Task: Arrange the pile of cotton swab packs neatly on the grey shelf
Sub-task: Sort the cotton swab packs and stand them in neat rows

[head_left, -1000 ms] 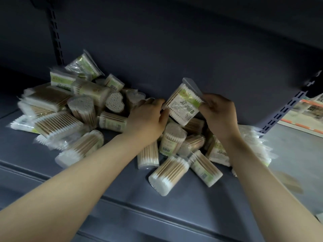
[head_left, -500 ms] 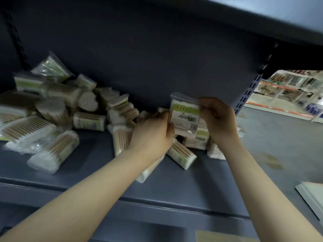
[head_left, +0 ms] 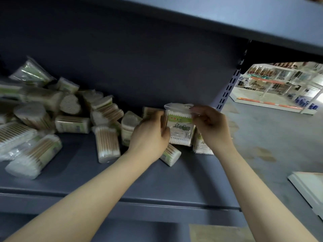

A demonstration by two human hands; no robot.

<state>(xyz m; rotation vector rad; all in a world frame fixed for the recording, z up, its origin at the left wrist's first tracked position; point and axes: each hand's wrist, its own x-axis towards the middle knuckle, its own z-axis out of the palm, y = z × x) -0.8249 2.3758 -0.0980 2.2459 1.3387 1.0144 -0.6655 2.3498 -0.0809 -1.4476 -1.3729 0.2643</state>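
Down it comes: both hands have lowered the flat swab pack (head_left: 180, 127) upright toward the grey shelf (head_left: 122, 180), right end. Left hand (head_left: 150, 135) and right hand (head_left: 208, 124) grip its sides. Next: seat it square, then release; the pile (head_left: 52, 116) waits left.

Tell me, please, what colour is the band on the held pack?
Green, on the pack; head view.

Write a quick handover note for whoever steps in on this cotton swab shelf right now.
Left hand and right hand both hold one flat clear pack of white cotton swabs, upright at the right end of the grey metal shelf, against another upright pack.
Done: little; a row is only starting there.
Left: the jumbled pile of swab packs on the left and the loose ones in the middle.
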